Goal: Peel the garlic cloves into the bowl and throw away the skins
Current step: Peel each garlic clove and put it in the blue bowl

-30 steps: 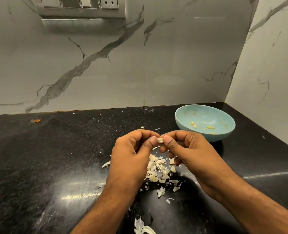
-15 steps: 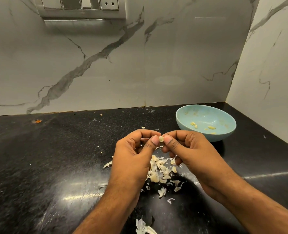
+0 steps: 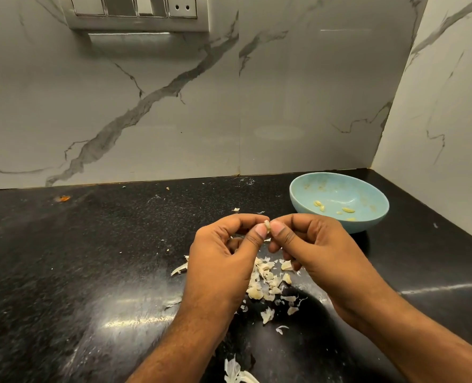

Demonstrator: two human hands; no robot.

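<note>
A small pale garlic clove (image 3: 267, 225) is pinched between the thumbs and forefingers of both hands, held above the black counter. My left hand (image 3: 223, 261) grips it from the left, my right hand (image 3: 312, 250) from the right, fingers curled. Below the hands lies a heap of garlic skins (image 3: 268, 283) with a few unpeeled pieces mixed in. The light blue bowl (image 3: 367, 222) stands to the right rear and holds several peeled cloves (image 3: 320, 205).
The black stone counter (image 3: 91, 258) meets marble walls behind and to the right, forming a corner by the bowl. More skin scraps (image 3: 237, 374) lie near the front edge. A small orange bit (image 3: 64, 199) sits far left. A switch panel (image 3: 138, 12) hangs on the wall.
The hands stay in nearly the same place; the thumbs have worked on the clove, which now shows turned slightly between the fingertips.
</note>
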